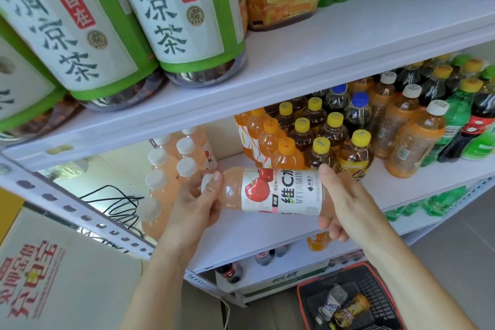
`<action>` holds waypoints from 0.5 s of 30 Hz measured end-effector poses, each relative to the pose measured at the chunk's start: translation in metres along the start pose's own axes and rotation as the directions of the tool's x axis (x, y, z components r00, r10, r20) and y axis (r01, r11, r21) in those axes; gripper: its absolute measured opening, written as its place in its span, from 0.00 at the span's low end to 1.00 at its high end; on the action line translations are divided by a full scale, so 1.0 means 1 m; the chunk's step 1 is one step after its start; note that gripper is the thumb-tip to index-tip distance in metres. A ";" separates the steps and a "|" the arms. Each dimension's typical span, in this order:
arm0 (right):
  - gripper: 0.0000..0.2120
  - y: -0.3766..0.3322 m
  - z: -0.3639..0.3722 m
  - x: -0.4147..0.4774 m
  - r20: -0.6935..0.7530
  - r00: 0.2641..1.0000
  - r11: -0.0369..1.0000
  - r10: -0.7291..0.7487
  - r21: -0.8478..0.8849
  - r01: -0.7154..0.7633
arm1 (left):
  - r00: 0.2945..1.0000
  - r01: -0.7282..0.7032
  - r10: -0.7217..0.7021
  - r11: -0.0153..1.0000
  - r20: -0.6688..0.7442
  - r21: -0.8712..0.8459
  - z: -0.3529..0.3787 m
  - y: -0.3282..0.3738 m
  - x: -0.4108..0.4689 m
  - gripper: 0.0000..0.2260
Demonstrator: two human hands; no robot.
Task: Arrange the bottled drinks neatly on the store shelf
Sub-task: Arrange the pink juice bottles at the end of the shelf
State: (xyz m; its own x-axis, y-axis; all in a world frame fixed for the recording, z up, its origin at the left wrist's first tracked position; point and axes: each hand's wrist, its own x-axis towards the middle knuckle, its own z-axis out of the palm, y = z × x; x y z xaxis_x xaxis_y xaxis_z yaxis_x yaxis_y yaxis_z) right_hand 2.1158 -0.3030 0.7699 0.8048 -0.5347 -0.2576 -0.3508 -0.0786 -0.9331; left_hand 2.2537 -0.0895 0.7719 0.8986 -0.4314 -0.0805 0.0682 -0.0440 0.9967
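I hold a pink vitamin drink bottle (270, 191) with a cherry label lying sideways in front of the middle shelf (267, 230). My left hand (192, 206) grips its cap end and neck. My right hand (342, 201) grips its base end. Just behind and to the left stand several matching pink bottles with white caps (171, 169) in rows on the same shelf. To the right stand orange soda bottles (267, 136) and dark tea bottles with yellow caps (329, 134).
Large green-labelled tea bottles (107, 24) fill the upper shelf (321, 43). Green soda and cola bottles (460, 120) crowd the far right. A red-rimmed basket (351, 300) with bottles sits on the floor. A cardboard box (53, 276) stands at lower left, and black cables (117, 203) hang behind the shelf.
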 end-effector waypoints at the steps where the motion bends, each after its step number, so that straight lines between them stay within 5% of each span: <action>1: 0.33 0.001 0.002 0.000 0.038 0.999 1.000 0.021 -0.018 -0.020 | 0.999 -0.019 0.020 0.999 -0.027 0.028 0.001 0.003 -0.001 0.20; 5: 0.36 0.007 0.007 0.005 0.146 0.986 0.993 0.078 -0.103 -0.063 | 0.989 -0.081 0.092 0.992 -0.116 0.097 0.006 0.014 -0.003 0.17; 8: 0.28 0.015 0.011 0.009 0.120 0.993 0.961 0.015 -0.275 0.019 | 0.968 -0.123 0.189 0.931 -0.166 0.344 0.003 0.017 0.003 0.14; 12: 0.04 0.017 0.015 0.012 -0.035 0.964 0.839 -0.265 -0.502 0.212 | 0.947 -0.163 0.312 0.667 -0.073 0.727 -0.001 0.017 0.015 0.10; 15: 0.10 0.010 0.018 0.015 -0.122 0.861 0.761 -0.494 -0.540 0.360 | 0.938 -0.180 0.348 0.500 -0.005 0.847 0.006 0.011 0.034 0.10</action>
State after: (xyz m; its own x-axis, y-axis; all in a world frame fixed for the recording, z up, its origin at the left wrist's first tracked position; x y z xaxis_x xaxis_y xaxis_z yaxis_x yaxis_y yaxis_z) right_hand 2.1333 -0.2972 0.7527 0.8075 -0.5243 0.2703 -0.2353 -0.7065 -0.6675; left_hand 2.2826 -0.1105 0.7803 0.8685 -0.4150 0.2711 -0.4954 -0.7076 0.5039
